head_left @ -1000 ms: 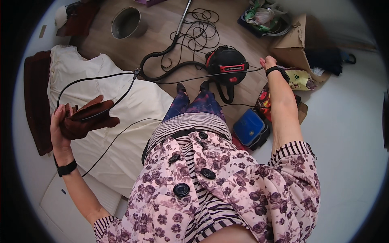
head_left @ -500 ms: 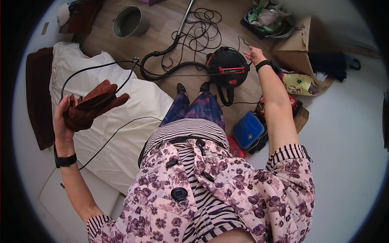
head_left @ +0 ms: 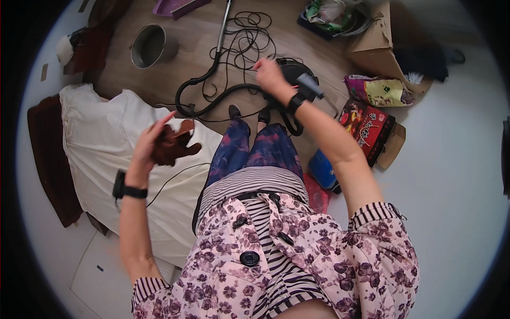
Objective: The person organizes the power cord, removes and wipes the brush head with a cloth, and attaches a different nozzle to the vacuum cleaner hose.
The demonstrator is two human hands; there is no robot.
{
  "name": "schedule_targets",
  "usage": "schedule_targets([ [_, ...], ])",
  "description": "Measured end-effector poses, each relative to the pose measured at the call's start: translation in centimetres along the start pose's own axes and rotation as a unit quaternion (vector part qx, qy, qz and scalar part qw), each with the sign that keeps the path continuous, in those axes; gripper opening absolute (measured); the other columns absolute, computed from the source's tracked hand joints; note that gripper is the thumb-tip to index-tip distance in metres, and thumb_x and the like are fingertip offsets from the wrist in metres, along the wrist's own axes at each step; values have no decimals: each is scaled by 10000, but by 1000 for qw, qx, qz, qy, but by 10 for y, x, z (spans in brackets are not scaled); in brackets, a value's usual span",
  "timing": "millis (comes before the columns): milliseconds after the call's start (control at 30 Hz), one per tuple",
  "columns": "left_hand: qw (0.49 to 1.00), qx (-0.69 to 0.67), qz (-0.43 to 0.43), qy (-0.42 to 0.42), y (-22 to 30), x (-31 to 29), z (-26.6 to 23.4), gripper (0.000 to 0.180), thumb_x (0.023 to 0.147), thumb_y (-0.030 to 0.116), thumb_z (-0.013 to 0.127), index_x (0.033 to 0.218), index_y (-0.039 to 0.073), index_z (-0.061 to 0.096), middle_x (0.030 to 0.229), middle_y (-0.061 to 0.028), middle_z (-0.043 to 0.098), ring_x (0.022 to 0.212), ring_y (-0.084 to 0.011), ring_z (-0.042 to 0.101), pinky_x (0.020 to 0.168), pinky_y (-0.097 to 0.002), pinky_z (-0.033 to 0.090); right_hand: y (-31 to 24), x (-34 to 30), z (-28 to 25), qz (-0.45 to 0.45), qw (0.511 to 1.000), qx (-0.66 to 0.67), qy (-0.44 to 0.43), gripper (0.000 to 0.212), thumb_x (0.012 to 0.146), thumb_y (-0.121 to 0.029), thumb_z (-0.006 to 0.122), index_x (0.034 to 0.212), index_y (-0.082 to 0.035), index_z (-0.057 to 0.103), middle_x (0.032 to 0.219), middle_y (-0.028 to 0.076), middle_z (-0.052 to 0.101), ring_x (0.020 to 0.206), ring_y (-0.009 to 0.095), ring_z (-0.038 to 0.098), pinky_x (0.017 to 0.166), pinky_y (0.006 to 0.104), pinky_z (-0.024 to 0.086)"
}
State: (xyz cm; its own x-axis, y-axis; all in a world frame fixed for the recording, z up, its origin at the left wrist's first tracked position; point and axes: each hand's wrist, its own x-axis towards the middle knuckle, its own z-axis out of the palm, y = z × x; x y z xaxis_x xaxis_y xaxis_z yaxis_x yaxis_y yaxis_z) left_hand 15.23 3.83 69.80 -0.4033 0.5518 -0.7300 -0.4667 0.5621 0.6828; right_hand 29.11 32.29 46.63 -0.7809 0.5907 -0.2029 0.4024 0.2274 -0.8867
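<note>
My left hand [head_left: 146, 144] is raised over the white-covered bed, closed on a crumpled brown cloth [head_left: 172, 144]. A black power cord [head_left: 192, 112] runs close by the cloth; its plug is blurred, and I cannot tell whether the hand grips it too. Further to the right and higher, my right hand [head_left: 272, 78] is in front of the black and red vacuum cleaner [head_left: 298, 69] and hides part of it. Motion smears its fingers, so anything between them cannot be made out. The vacuum's hose [head_left: 187, 87] curves over the floor to a metal tube [head_left: 223, 26].
Loops of black cord [head_left: 249, 32] lie on the wood floor beside a grey bucket [head_left: 154, 47]. At right stand a cardboard box [head_left: 374, 40], a basin of plastic bags [head_left: 334, 18], a purple-yellow bag [head_left: 380, 91], a red box [head_left: 366, 125] and a blue case [head_left: 321, 170].
My left hand has moved right, toward my body's middle, with the brown cloth. My right hand has swung left across the vacuum cleaner. The view has shifted somewhat.
</note>
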Motion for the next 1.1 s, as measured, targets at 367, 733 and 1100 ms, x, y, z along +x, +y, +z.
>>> schedule_targets([
  [367, 942, 18, -302, -144, -99, 285, 135, 355, 841, 377, 595, 970, 49, 630, 775, -29, 595, 670, -130, 573, 609, -268, 461, 57, -95, 50, 24, 991, 91, -95, 66, 671, -12, 485, 629, -23, 534, 678, 168, 545, 714, 353, 545, 621, 415, 429],
  [733, 845, 519, -82, -96, -148, 344, 143, 254, 666, 218, 658, 822, 18, 646, 791, -169, 648, 767, -296, 635, 694, -355, 477, 112, -66, 47, 142, 956, 190, -174, 132, 687, -9, 443, 644, -12, 568, 689, 141, 607, 625, 260, 588, 584, 330, 453],
  [1100, 849, 514, 8, -120, -134, 391, 120, 190, 712, 190, 614, 753, 8, 578, 746, -204, 607, 779, -388, 582, 677, -440, 453, 294, 28, 31, 514, 693, 311, 399, 527, 714, -204, 735, 1062, 108, 492, 934, 181, 590, 869, 316, 577, 782, 345, 460],
])
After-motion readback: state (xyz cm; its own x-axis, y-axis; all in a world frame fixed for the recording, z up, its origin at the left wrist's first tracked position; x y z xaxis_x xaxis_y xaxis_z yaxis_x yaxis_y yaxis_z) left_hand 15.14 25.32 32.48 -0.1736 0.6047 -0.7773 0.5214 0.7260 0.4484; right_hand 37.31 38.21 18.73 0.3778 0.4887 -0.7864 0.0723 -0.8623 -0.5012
